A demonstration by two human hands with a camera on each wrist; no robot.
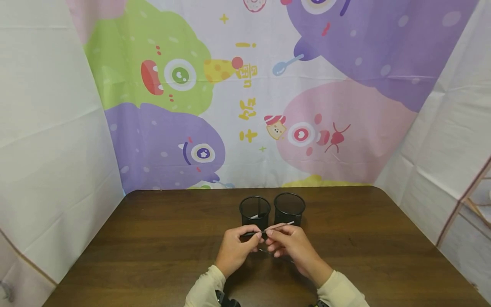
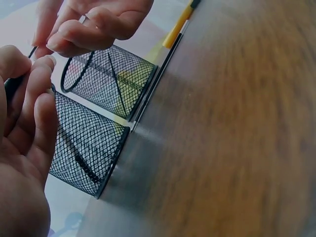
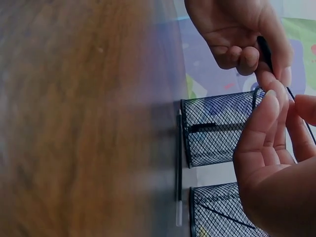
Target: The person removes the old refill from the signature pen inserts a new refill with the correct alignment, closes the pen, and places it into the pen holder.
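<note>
"Low in the middle of the head view, above the table (image 1: pixel 172 247), what are the hands holding?"

"The left hand (image 1: pixel 235 248) pinches a black pen piece (image 3: pixel 265 53), and the right hand (image 1: pixel 289 247) pinches a thin stick (image 1: pixel 281 225). The pieces come together at the fingertips. I can't tell whether they're joined, because the fingers cover that spot."

"How do they look?"

"The black one is smooth, rounded and thicker. The stick is slim and straight, with a pale outer tip pointing up and right."

"And around them?"

"Just beyond the hands, two round cups of black wire mesh stand side by side. The left cup (image 2: pixel 106 143) has a dark pen (image 3: pixel 203 127) showing through its mesh; through the right cup (image 2: pixel 131 86) runs a thin dark line. Just beside their bases lies a black rod (image 3: pixel 178 158) with a clear end. Brown wood grain streaks the table."

"Any writing?"

"Upper middle of the head view, yellow Chinese characters (image 1: pixel 247 108) run sideways up a creased cloth (image 1: pixel 264 76) printed with round cartoon monsters, ending in an exclamation mark."
</note>
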